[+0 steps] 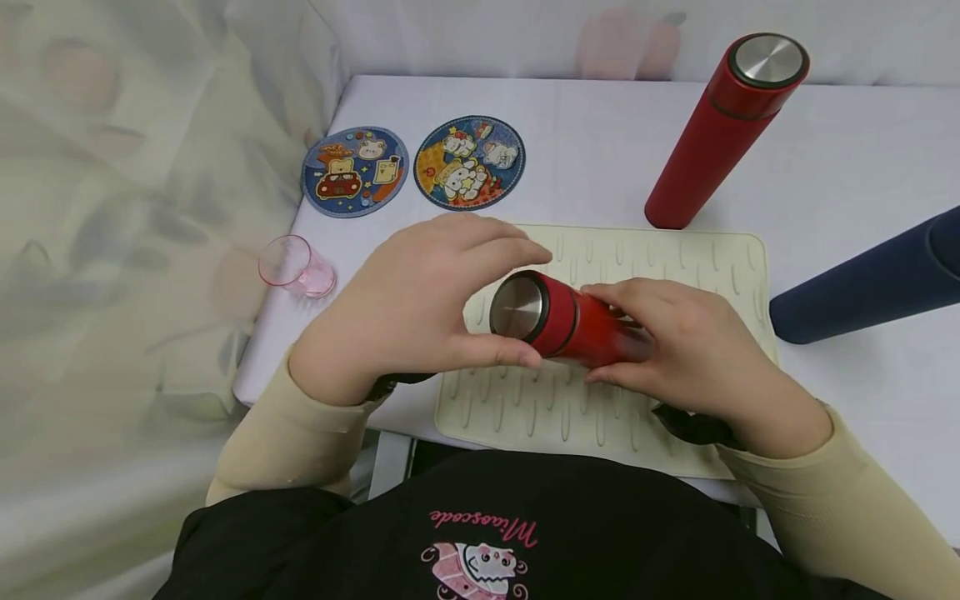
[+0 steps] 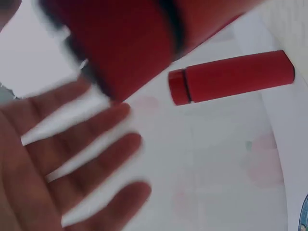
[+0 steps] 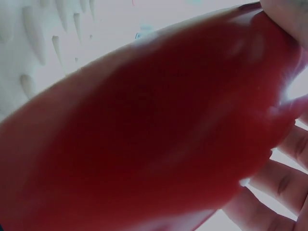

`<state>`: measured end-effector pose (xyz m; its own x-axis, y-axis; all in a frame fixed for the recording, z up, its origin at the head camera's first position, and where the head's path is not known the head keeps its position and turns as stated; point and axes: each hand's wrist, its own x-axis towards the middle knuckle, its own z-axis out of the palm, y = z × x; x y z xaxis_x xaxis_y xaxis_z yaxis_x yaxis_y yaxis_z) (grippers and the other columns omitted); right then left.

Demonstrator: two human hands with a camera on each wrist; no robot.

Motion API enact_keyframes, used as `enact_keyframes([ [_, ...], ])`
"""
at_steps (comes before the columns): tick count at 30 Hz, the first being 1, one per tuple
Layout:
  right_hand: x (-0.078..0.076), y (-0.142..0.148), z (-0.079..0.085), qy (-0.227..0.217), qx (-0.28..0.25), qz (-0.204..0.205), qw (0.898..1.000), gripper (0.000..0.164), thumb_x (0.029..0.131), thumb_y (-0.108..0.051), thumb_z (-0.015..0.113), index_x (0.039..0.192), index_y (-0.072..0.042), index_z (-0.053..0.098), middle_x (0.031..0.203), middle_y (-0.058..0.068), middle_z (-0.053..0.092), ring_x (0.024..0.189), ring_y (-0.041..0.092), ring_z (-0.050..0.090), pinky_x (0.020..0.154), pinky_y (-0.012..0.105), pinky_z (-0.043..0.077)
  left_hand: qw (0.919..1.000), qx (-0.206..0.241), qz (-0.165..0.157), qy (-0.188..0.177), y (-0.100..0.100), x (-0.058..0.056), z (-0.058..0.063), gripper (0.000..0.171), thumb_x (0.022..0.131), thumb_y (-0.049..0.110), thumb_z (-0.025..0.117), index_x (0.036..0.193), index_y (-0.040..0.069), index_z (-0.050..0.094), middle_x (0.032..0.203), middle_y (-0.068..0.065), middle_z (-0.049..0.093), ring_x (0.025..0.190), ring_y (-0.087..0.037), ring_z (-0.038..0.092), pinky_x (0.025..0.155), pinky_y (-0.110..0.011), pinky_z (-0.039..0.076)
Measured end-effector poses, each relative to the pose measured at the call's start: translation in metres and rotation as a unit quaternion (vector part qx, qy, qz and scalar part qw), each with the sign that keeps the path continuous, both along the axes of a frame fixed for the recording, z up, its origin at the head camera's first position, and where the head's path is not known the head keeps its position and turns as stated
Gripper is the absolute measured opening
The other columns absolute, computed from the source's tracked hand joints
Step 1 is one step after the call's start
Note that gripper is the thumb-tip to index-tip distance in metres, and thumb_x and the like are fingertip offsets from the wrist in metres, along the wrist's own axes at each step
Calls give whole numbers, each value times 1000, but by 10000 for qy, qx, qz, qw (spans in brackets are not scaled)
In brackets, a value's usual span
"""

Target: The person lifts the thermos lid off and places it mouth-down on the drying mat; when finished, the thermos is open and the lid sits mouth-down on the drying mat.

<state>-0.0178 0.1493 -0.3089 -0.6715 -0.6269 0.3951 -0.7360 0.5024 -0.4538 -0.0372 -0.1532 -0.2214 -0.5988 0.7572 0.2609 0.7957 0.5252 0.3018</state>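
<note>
Red flask (image 1: 600, 329) is over the cream mat (image 1: 525, 408), the right hand (image 1: 678, 342) grip clamped round it, the left hand (image 1: 420, 300) fingers apart around its cap (image 1: 519, 307); insufficient right-hand pressure could cause slippage.

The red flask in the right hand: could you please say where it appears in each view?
Head: red flask, just below and right of centre.
Left wrist: red flask across the top, cut off.
Right wrist: red flask fills most of it.
Shared landmark: the cream mat, also top right in the left wrist view and upper left in the right.
</note>
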Motion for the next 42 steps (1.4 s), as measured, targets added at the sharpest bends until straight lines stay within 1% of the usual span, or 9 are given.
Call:
enact_keyframes([
  [3,-2,1,-2,36,33,-35,10000,94,61,-30,111,142,-7,70,118,11,81,103,29,79,86,54,67,9965,151,-752,-325,-7,-4,1,62,91,39,94,143,14,73,153,-10,67,146,-30,59,124,-48,47],
  [8,-5,1,-4,24,68,-77,9999,93,62,-29,111,143,-7,70,118,11,81,103,29,78,87,55,66,9906,-15,-1266,-525,-11,-5,0,50,92,3,88,139,18,76,156,-14,64,147,-33,58,118,-46,54],
  [14,-7,-1,-5,-125,99,-113,9998,93,62,-27,111,143,-8,70,120,11,81,106,31,78,89,58,65,9965,-46,-603,-586,-6,-7,-1,49,93,27,92,138,16,76,134,-7,75,119,-21,71,100,-42,60],
  [19,-7,-3,-5,-76,138,-122,9998,92,63,-27,111,144,-8,70,119,11,81,106,30,78,88,57,66,9989,-299,361,4,1,-6,-7,54,94,57,83,124,13,76,92,2,76,79,-14,66,69,-38,56],
  [22,-7,-4,-6,-55,144,-133,9998,92,63,-26,111,143,-8,70,119,11,81,105,30,77,88,55,66,9976,-345,566,193,2,-5,-10,65,92,66,81,128,12,74,103,-2,79,91,-20,72,77,-42,60],
  [27,-10,-3,-6,-73,143,-244,9996,94,61,-25,111,144,-7,69,119,12,81,105,32,77,89,58,65,9989,151,-394,-225,-7,-7,-9,69,89,41,94,147,15,69,165,-13,57,157,-34,49,128,-50,42],
  [32,-11,-2,-7,-78,125,-249,9996,93,62,-26,111,144,-7,70,121,13,81,107,33,78,90,59,65,9921,158,-1199,-346,-7,-8,-12,53,93,2,86,143,15,73,163,-17,57,157,-37,50,128,-47,43],
  [35,-10,-2,-7,-118,126,-246,9995,92,64,-24,110,144,-8,70,121,12,81,108,32,77,91,58,65,9949,156,-925,-361,-5,-9,-14,50,94,9,86,142,15,74,152,-14,66,141,-31,63,116,-44,55],
  [42,-9,-4,-7,-111,236,-242,9994,91,66,-24,110,145,-8,68,121,12,80,108,32,77,92,58,65,9987,-248,432,-135,0,-6,-16,77,89,64,86,143,12,72,120,-5,79,104,-21,73,85,-42,63],
])
